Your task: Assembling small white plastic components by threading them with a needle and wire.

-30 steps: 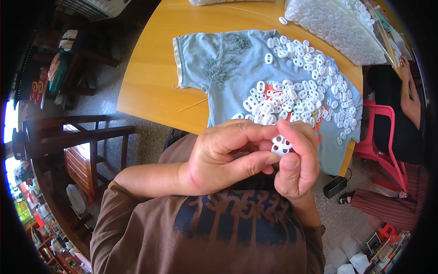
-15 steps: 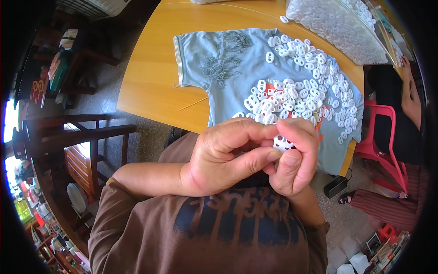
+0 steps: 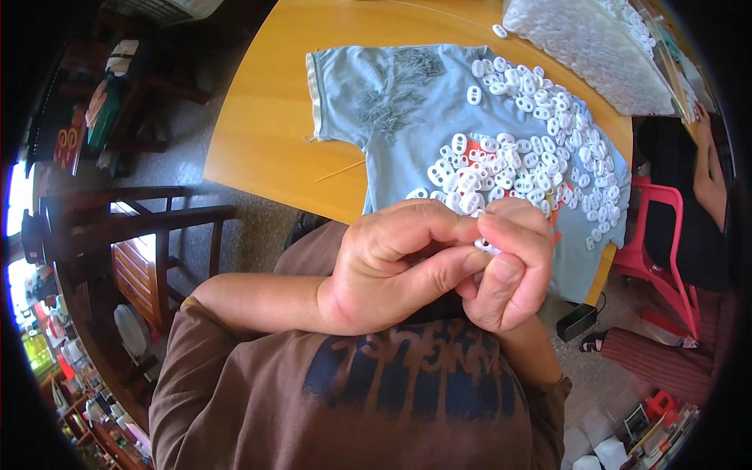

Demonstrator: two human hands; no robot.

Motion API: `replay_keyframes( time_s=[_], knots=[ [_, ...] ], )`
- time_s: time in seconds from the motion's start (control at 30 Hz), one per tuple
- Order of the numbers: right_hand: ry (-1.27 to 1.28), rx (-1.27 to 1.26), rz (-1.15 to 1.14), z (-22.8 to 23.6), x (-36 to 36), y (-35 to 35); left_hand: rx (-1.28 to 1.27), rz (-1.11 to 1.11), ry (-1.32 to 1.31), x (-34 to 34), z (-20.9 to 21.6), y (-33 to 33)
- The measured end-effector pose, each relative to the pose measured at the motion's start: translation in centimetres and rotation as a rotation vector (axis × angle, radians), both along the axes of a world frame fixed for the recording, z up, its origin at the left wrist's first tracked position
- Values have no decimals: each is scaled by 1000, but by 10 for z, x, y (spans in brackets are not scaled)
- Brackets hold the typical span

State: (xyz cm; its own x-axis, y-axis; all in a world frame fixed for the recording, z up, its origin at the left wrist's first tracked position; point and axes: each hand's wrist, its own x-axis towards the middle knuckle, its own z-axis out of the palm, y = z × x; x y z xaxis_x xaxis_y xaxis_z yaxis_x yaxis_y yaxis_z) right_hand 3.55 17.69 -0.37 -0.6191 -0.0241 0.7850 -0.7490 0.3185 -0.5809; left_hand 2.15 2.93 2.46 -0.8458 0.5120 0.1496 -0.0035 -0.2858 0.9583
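Close together in front of my chest, my left hand [image 3: 407, 262] and my right hand [image 3: 513, 262] pinch a small white two-hole plastic piece [image 3: 485, 246] between thumbs and forefingers. Most of that piece is covered by my fingertips. Just beyond my hands, a light blue T-shirt [image 3: 337, 98] lies spread on the table. Many loose white oval two-hole pieces [image 3: 533, 168] are heaped on its right half. Toward the shirt's left sleeve lie two piles of small thin grey parts [image 3: 388, 116], too fine to make out singly.
The wooden table [image 3: 258, 117] carries a thin stick [image 3: 339, 171] and a large clear bag of white pieces [image 3: 587, 55]. At the right, a person in dark clothes [image 3: 677, 196] sits by a pink chair [image 3: 654, 235]. A wooden chair [image 3: 141, 258] stands at left.
My fingers have closed further over the white piece, so less of it shows. The view has shifted slightly; the shirt and heaps look otherwise the same.
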Motion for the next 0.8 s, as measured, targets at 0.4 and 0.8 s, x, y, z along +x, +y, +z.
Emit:
replay_keyframes(
  time_s=[0.4,0.8],
  knots=[
    [4,3,-31,4,2,-4,42,-5,-90,1,-3,-2],
    [-326,169,-56,7,19,-5,61,59,-403,-9,4,-41]
  ],
)
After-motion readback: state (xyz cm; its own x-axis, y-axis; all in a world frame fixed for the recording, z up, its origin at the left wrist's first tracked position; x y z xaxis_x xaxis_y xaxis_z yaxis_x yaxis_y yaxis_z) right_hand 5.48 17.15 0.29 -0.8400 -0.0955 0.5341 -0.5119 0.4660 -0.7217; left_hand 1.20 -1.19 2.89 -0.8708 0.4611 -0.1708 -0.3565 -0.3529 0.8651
